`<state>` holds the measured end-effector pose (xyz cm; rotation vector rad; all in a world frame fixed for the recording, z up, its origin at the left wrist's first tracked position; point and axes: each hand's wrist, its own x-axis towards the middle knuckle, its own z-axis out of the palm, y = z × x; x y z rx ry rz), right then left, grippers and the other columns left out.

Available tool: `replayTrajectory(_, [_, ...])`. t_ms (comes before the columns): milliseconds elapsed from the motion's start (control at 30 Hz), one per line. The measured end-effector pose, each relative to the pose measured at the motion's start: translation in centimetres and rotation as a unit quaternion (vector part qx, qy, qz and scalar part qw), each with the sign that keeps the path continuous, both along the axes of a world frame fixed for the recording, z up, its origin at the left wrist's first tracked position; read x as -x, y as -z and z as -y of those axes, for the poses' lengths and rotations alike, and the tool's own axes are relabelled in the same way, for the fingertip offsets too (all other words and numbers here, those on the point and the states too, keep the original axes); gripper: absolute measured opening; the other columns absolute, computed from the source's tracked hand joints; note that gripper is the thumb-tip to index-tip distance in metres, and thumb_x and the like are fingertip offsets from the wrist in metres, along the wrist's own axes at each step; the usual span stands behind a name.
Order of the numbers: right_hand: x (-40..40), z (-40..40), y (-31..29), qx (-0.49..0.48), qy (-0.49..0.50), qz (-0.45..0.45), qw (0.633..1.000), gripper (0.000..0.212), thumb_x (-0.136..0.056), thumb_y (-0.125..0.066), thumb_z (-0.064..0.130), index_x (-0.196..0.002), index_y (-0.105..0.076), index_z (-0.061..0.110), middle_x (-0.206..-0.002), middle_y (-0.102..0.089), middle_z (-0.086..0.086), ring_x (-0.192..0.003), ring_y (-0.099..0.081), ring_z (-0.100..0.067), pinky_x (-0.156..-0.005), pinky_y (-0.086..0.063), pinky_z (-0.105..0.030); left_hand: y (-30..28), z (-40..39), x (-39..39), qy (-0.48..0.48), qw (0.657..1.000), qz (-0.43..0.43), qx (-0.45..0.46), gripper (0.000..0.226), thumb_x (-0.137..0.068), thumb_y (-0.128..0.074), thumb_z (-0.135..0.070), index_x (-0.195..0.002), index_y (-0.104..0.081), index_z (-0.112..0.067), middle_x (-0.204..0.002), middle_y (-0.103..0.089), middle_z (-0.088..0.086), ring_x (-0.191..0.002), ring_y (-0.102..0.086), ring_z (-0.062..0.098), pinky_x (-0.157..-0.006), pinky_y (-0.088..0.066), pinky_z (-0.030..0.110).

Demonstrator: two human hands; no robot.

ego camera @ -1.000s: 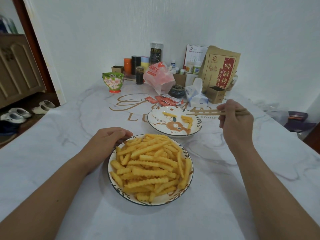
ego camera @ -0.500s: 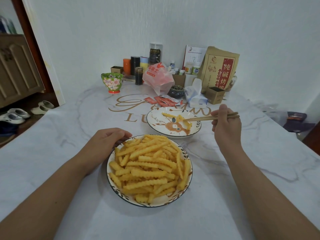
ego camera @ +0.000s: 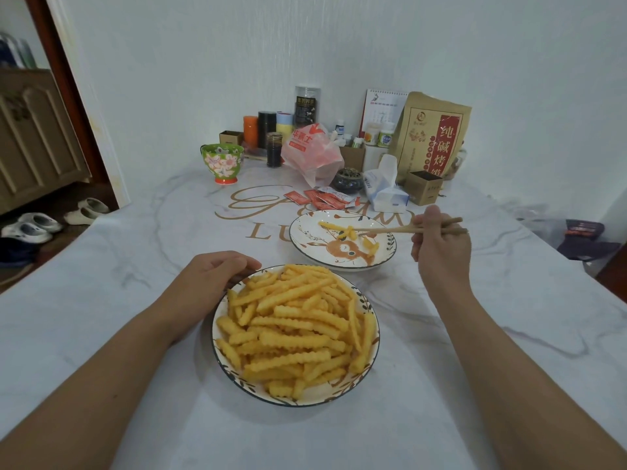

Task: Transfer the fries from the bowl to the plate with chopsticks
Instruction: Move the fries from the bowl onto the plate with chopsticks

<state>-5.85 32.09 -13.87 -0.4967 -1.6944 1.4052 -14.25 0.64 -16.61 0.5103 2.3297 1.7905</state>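
My right hand (ego camera: 441,247) pinched two chopsticks (ego camera: 390,228), tips over plate (ego camera: 305,244), grip on one fry (ego camera: 347,231). Two more fries lay on plate, three there in all. One bowl (ego camera: 371,347), heaped with fries (ego camera: 295,334), sat nearer on surface (ego camera: 101,300). My left hand (ego camera: 213,276) rested against bowl rim, fingers curled.

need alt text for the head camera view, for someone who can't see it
A person's right hand holds chopsticks with a fry at their tips over a deer-patterned plate that has a few fries on it. The left hand rests against the rim of a bowl heaped with crinkle-cut fries on a white marble table.
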Motion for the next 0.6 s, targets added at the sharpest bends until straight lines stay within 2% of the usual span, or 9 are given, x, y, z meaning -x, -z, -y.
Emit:
replayTrajectory(167, [1.0,0.9,0.7,-0.051,-0.013,0.016,0.998,0.04,-0.105,-0.049,0.039,-0.076,-0.07,0.023,-0.06,-0.06,0.009,-0.063,-0.055,-0.015,-0.068,-0.045,-0.038,0.1,0.1,0.1,0.002,1.0,0.001,0.002,0.037,-0.107,-0.046,-0.018,-0.098,-0.082,-0.018,-0.099,-0.081,-0.003,-0.098,-0.074,0.013,-0.094,-0.055,0.033])
replayTrajectory(300, [0.7,0.7,0.3,-0.06,-0.004,-0.001,0.998,0.044,-0.107,-0.045,0.039,-0.076,-0.068,0.019,-0.065,-0.06,0.006,-0.064,-0.054,-0.013,-0.064,-0.044,-0.034,0.1,0.2,0.0,0.004,1.0,0.002,0.005,0.037,-0.107,-0.046,-0.019,-0.098,-0.082,-0.019,-0.1,-0.08,-0.003,-0.098,-0.074,0.013,-0.094,-0.055,0.034])
replayTrajectory(467, [-0.9,-0.9,-2.1,0.143,0.02,-0.097,0.985,0.057,-0.108,-0.041,0.042,-0.067,-0.065,0.01,-0.055,-0.052,-0.002,-0.048,-0.045,-0.011,-0.044,-0.035,-0.025,0.0,0.2,0.0,0.005,1.0,0.005,0.0,0.038,-0.107,-0.045,-0.021,-0.098,-0.082,-0.02,-0.099,-0.081,-0.002,-0.098,-0.074,0.015,-0.095,-0.056,0.036])
replayTrajectory(533, [-1.8,-1.7,-3.0,0.228,-0.043,-0.135,0.963,0.058,-0.108,-0.042,0.04,-0.064,-0.062,0.008,-0.053,-0.048,-0.002,-0.046,-0.038,-0.013,-0.042,-0.028,-0.023,0.0,0.2,0.0,0.006,1.0,0.01,-0.005,0.038,-0.107,-0.045,-0.021,-0.097,-0.082,-0.02,-0.099,-0.081,-0.001,-0.097,-0.074,0.016,-0.094,-0.056,0.036])
replayTrajectory(600, [-2.7,-2.7,-3.5,0.27,-0.146,-0.142,0.941,0.056,-0.108,-0.042,0.039,-0.064,-0.06,0.009,-0.052,-0.041,-0.004,-0.043,-0.03,-0.014,-0.044,-0.022,-0.022,0.0,0.1,0.0,0.005,1.0,0.012,-0.007,0.038,-0.107,-0.045,-0.021,-0.098,-0.082,-0.019,-0.099,-0.081,0.0,-0.096,-0.075,0.016,-0.093,-0.056,0.035])
